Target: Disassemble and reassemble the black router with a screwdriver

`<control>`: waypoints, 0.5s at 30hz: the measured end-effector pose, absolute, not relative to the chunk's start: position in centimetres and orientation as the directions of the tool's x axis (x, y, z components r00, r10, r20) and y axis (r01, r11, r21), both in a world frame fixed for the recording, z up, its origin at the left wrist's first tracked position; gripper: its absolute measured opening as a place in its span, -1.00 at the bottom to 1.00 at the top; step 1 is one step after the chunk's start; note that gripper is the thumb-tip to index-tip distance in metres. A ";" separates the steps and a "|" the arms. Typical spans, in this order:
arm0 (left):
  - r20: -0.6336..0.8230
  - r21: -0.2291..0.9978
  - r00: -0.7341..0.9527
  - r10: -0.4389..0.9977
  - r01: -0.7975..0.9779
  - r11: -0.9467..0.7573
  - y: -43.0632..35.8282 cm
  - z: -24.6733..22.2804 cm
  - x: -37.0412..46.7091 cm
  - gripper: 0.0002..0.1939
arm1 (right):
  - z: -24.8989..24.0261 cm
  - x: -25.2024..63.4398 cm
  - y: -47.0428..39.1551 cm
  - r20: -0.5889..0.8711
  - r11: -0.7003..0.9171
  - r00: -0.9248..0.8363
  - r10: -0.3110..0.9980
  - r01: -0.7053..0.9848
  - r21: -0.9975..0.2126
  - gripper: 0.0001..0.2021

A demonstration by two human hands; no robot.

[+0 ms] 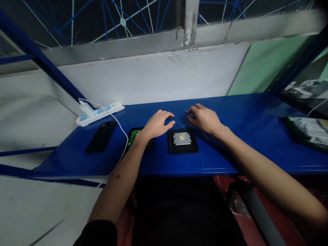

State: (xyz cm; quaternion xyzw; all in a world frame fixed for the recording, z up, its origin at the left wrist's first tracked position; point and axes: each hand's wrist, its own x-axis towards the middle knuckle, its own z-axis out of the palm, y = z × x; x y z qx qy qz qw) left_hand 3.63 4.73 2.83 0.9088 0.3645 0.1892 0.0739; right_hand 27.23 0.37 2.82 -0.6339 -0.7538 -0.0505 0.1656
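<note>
A black panel (176, 149) topped by a metal plate (188, 138) lies flat on a blue desk (243, 118), seemingly centered for both hands' reach. The left hand (159, 124), fingers loosely parted, appears empty near a green circuit board (133, 136); the right hand (204, 118) curls around a slim tool (185, 111), apparently for control.

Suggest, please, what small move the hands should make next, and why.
Perhaps the left hand should pick up one of the small dark bits: it looks empty and open close to them, while the right hand holds a thin tool.
</note>
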 end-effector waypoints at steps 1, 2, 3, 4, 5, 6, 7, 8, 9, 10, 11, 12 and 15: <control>0.283 0.272 0.663 0.694 0.638 -0.720 4.8 2.8 3.6 -0.70 | 2.8 27.2 0.3 0.312 0.190 -0.148 0.938 0.976 -0.108 -0.73; 0.277 0.272 0.662 0.696 0.641 -0.718 4.8 2.8 3.6 -0.70 | 2.8 27.2 0.3 0.311 0.200 -0.167 0.936 0.976 -0.080 -0.73; 0.274 0.272 0.662 0.698 0.643 -0.716 4.8 2.8 3.6 -0.70 | 2.8 27.3 0.3 0.307 0.220 -0.195 0.932 0.974 -0.048 -0.73; 0.272 0.271 0.661 0.699 0.644 -0.715 4.9 2.8 3.5 -0.70 | 2.7 27.3 0.4 0.299 0.243 -0.227 0.927 0.970 -0.017 -0.74; 0.272 0.270 0.661 0.699 0.645 -0.715 4.9 2.8 3.5 -0.70 | 2.6 27.4 0.4 0.288 0.266 -0.258 0.922 0.964 0.011 -0.74; 0.272 0.267 0.662 0.698 0.645 -0.716 4.9 2.7 3.5 -0.70 | 2.4 27.4 0.5 0.275 0.285 -0.283 0.919 0.958 0.033 -0.74; 0.274 0.265 0.662 0.698 0.646 -0.716 5.0 2.7 3.5 -0.70 | 2.3 27.5 0.6 0.260 0.299 -0.301 0.917 0.953 0.048 -0.74; 0.276 0.261 0.661 0.697 0.647 -0.717 5.0 2.7 3.5 -0.70 | 2.1 27.5 0.7 0.249 0.306 -0.310 0.918 0.951 0.055 -0.74; 0.276 0.259 0.662 0.697 0.647 -0.717 5.0 2.7 3.4 -0.70 | 1.9 27.5 0.8 0.242 0.305 -0.310 0.919 0.951 0.057 -0.74; 0.276 0.258 0.661 0.698 0.648 -0.716 5.0 2.7 3.4 -0.70 | 1.8 27.6 0.9 0.240 0.300 -0.305 0.922 0.952 0.056 -0.74; 0.274 0.257 0.661 0.698 0.649 -0.716 5.0 2.7 3.4 -0.70 | 1.6 27.5 0.9 0.240 0.294 -0.297 0.924 0.955 0.052 -0.73; 0.272 0.258 0.662 0.698 0.648 -0.716 5.0 2.7 3.5 -0.70 | 1.5 27.5 0.9 0.243 0.285 -0.288 0.926 0.957 0.047 -0.73; 0.269 0.263 0.666 0.695 0.644 -0.719 4.9 2.8 3.5 -0.70 | 1.2 27.4 1.0 0.250 0.278 -0.279 0.927 0.960 0.039 -0.73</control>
